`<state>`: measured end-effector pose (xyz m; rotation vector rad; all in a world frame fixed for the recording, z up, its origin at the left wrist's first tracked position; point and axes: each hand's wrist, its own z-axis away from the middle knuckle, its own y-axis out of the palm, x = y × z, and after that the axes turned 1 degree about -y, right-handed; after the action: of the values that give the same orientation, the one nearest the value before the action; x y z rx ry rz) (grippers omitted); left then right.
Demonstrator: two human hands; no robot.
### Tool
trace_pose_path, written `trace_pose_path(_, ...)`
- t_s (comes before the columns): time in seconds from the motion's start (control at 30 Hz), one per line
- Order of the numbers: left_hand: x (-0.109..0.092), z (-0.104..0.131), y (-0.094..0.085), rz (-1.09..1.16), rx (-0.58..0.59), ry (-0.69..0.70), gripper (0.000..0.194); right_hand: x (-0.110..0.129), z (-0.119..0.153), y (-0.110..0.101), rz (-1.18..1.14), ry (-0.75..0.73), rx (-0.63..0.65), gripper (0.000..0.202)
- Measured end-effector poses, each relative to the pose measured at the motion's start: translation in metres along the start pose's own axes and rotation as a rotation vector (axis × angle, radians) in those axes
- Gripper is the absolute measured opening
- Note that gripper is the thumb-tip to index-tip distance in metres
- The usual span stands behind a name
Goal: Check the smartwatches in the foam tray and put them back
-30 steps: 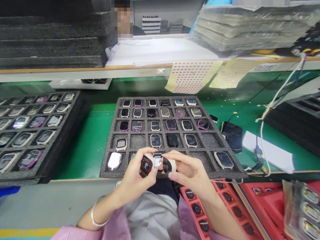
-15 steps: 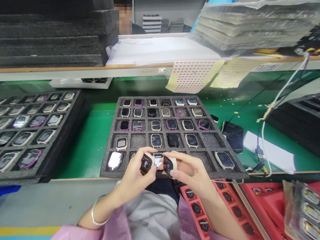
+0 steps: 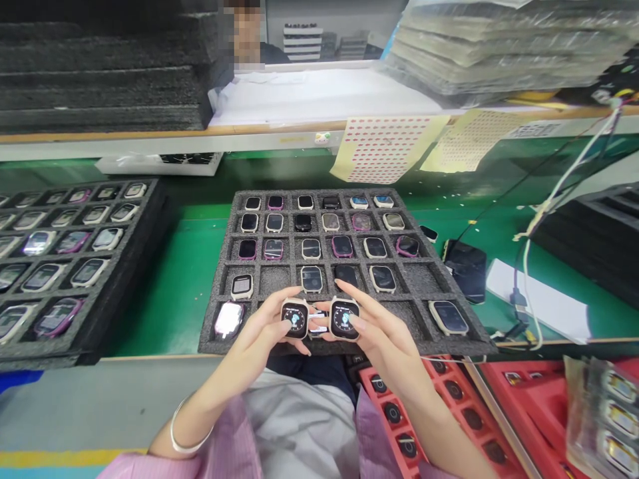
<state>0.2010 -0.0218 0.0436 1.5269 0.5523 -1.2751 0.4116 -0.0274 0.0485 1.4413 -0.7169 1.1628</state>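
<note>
My left hand (image 3: 267, 326) grips a smartwatch without a strap (image 3: 294, 319), with a light case and a lit dark screen, the thumb on its face. In my right hand (image 3: 382, 326) is a similar smartwatch (image 3: 344, 318), also lit, held by the fingers behind and the thumb at its lower edge. Both screens face up toward me, side by side and a little apart. Another watch with a lit white screen (image 3: 318, 322) lies between them, partly covered by my fingers. Below the hands is the dark foam tray (image 3: 230, 258) with watches in its compartments.
A second foam tray of watches (image 3: 127, 249) lies at left. On the right are a black pouch-like object (image 3: 466, 269), a white sheet (image 3: 539, 303) and hanging cables (image 3: 529, 229). Red trays (image 3: 372, 386) sit below the table edge. A person (image 3: 248, 33) is behind the shelf.
Both watches have turned from tilted to facing me, so their lit screens now show fully. My hands have spread slightly and their fingers have shifted around the cases.
</note>
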Motion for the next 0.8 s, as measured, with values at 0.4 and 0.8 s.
trace_pose_path(0.4,-0.006,-0.001,0.007,0.013,-0.013,-0.014,0.038,0.000,0.001,0.003,0.036,-0.012,-0.063,0.046)
trace_pose_path(0.8,0.006,-0.002,0.018,-0.434,-0.170,0.044,0.039,0.002,0.007,0.004,0.152,-0.035,0.038,0.050)
